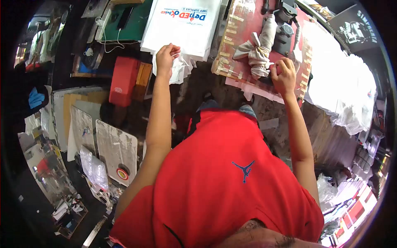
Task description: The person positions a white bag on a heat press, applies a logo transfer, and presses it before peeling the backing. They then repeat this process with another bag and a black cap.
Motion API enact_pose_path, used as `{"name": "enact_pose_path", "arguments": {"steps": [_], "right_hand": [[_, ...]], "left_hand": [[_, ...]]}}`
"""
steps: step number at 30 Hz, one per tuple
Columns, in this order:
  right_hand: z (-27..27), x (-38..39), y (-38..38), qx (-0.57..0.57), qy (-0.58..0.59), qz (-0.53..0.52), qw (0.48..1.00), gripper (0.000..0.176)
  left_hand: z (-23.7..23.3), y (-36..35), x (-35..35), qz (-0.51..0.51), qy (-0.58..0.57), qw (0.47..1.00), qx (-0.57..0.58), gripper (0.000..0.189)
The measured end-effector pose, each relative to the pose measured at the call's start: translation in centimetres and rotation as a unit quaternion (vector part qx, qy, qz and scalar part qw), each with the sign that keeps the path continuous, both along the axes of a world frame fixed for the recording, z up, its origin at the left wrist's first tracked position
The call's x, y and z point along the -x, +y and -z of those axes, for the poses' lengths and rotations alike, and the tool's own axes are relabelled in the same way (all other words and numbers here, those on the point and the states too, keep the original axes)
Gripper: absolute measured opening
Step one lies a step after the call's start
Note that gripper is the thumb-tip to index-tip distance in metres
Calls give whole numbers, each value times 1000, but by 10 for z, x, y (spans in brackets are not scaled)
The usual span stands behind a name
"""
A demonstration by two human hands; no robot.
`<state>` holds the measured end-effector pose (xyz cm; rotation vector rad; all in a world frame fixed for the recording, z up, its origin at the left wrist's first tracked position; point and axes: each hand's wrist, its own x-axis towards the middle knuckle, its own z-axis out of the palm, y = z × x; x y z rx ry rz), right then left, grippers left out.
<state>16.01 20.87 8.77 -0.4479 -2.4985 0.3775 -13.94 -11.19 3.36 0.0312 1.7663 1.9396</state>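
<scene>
Red board (pixel 243 25) bore knotted cloth (pixel 261 56); right hand (pixel 284 76), fingers bunched, was beside it. Left hand (pixel 167 60), fingers half-curled, was at the white bags' (pixel 165 29) near edge. Neither grip was determinable. Apparent step: bag handling; next move called for firm pinch.

White printed stack (pixel 178 35): "DepED" in blue and red, "SBFP SUPPLIES" above it; smaller lines too fine to read. Black poster (pixel 351 33), upper right: starts "SIMP", rest unclear. Red shirt (pixel 206 165): dark-blue Jumpman logo (pixel 244 170). Red box (pixel 125 76): small white mark, illegible.
</scene>
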Motion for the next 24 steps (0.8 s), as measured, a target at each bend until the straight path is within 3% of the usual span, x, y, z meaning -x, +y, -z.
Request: {"name": "enact_pose_path", "arguments": {"steps": [3, 7, 9, 11, 13, 14, 15, 17, 19, 21, 22, 23, 24], "right_hand": [[-1, -1, 2, 8, 5, -3, 1000, 11], [-8, -4, 2, 32, 1, -10, 999, 14], [-30, 15, -5, 178, 69, 29, 981, 18], [-64, 51, -23, 111, 93, -101, 984, 28], [-94, 99, -58, 138, 58, -230, 962, 23], [-94, 127, -70, 161, -54, -275, 946, 25], [-83, 157, -85, 172, -104, -306, 931, 28], [-47, 209, -118, 120, -201, -307, 923, 45], [11, 259, -138, 5, -310, -290, 905, 63], [52, 281, -157, -75, -364, -189, 909, 77], [67, 295, -161, -32, -463, -163, 871, 89], [76, 303, -167, -32, -473, -167, 865, 89], [83, 308, -170, -56, -505, -148, 849, 92]], "left_hand": [[-9, -13, 7, -18, 1, 1000, -16, 25], [5, -38, 21, -58, 47, 996, 53, 27], [16, -47, 24, 13, 125, 969, 211, 29], [38, -49, 30, 84, 104, 944, 301, 28], [72, -53, 40, 155, 131, 917, 343, 33], [101, -57, 47, 155, 122, 917, 347, 33], [130, -58, 60, 175, 165, 885, 400, 35], [112, -45, 64, 226, 210, 832, 460, 42], [98, -28, 62, 261, 226, 814, 466, 43], [110, -35, 58, 286, 305, 788, 452, 45], [114, -35, 57, 304, 370, 747, 461, 41], [102, -32, 57, 306, 360, 752, 459, 41], [84, -27, 58, 371, 281, 727, 505, 40]]}}
